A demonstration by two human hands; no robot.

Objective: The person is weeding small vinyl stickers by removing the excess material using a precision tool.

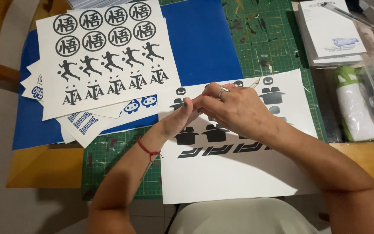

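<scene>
- Closest in, the white sticker sheet (221, 173) lies flat on the green cutting mat (122, 169), its near half bare, its far half printed with black hat figures and a row of slanted stripe shapes
- It looks thin, light and floppy, a backing sheet with vinyl cut-outs on it; I'd judge it slides easily on the mat and creases if pinched hard, so it wants pressing flat with the palm while only a cut-out's edge gets lifted
- Over the middle of that sheet, the left hand (176, 121), red string bracelet at the wrist, has its fingertips pressed together against the right hand's, pinching something too small to make out
- The right hand (239, 110), ring on one finger, is closed round a slim pen-like blade tool (255, 82) whose pale tip sticks out past the knuckles, pointing away
- That tool looks light and stiff, sharp at the point; hold belongs on the shaft, well back from the tip
- The little black cut-outs look delicate and sticky, likely to tear or curl when peeled
- Farther out on the left, another white sheet (104, 52) of black circle emblems and kicking-player figures rests on a blue sheet (200, 39), with smaller sticker sheets tucked under it
- Far right, a white pad stack (330, 34) and a clear bag (364, 104)
</scene>
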